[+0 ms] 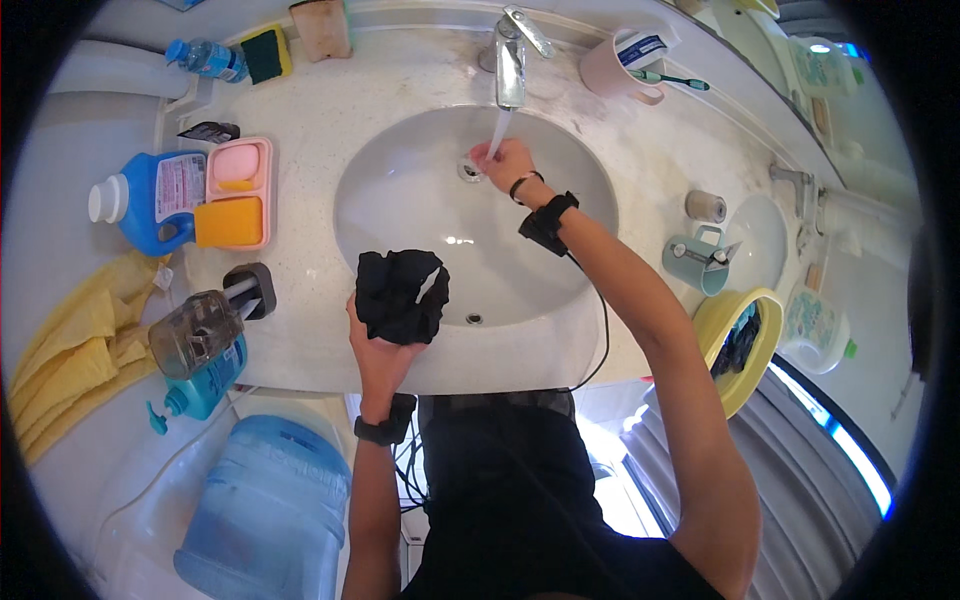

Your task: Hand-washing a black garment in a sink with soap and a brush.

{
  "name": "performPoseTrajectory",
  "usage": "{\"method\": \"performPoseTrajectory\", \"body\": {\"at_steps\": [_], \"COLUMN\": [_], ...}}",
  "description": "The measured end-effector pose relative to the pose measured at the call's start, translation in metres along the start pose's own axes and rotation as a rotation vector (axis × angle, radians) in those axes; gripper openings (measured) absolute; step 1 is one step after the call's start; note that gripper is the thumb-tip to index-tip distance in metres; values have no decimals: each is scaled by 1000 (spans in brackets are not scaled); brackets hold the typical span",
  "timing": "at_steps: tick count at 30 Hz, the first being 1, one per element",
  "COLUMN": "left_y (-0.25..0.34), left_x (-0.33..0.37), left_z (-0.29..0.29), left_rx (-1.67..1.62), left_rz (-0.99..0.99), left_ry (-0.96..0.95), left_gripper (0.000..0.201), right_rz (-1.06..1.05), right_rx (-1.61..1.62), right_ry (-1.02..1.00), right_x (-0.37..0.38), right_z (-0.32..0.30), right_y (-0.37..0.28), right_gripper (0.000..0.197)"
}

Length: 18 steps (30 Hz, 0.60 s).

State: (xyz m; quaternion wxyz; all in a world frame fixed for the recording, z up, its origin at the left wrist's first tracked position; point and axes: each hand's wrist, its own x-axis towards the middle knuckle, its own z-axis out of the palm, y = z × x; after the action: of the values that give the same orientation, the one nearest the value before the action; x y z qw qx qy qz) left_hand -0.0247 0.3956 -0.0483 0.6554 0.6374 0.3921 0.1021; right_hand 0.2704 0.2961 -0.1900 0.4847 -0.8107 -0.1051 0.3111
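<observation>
My left hand (378, 352) is closed on a bunched black cloth (388, 298), held over the near left rim of the oval white sink (370, 190). A gap or opening shows in the cloth's right part. My right hand (508, 163) reaches under the faucet (510, 65), in the stream of running water. Its fingers look loosely curled and apart, close to the drain (470, 168), and nothing shows in them. Both wrists wear black straps.
Along the left stand a blue detergent jug (165, 200), a pink soap tray (268, 190), a yellow towel (75, 350) and pump bottles (205, 385). At the right are a pink cup (608, 75) with a toothbrush, a light-green mug (690, 265) and a yellow basin (765, 345).
</observation>
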Motion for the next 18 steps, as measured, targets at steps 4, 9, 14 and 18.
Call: {"method": "performPoseTrajectory", "body": {"at_steps": [4,9,14,18], "left_y": [11,4,-1,-2], "left_x": [-1,1,0,1], "left_z": [3,8,-4,0], "left_rx": [27,-41,108,134], "left_rz": [-28,-37,103,80], "left_ry": [-7,-14,-43,-33], "left_gripper": [95,96,97,96], "right_rz": [-179,-251,-202,-160], "right_rx": [-797,-860,-999,-1135], "right_ry": [-249,-184,-400,-485], "right_x": [1,-6,-25,-23], "right_z": [6,11,25,23], "right_y": [26,84,56,60], "right_gripper": [30,58,62,62]}}
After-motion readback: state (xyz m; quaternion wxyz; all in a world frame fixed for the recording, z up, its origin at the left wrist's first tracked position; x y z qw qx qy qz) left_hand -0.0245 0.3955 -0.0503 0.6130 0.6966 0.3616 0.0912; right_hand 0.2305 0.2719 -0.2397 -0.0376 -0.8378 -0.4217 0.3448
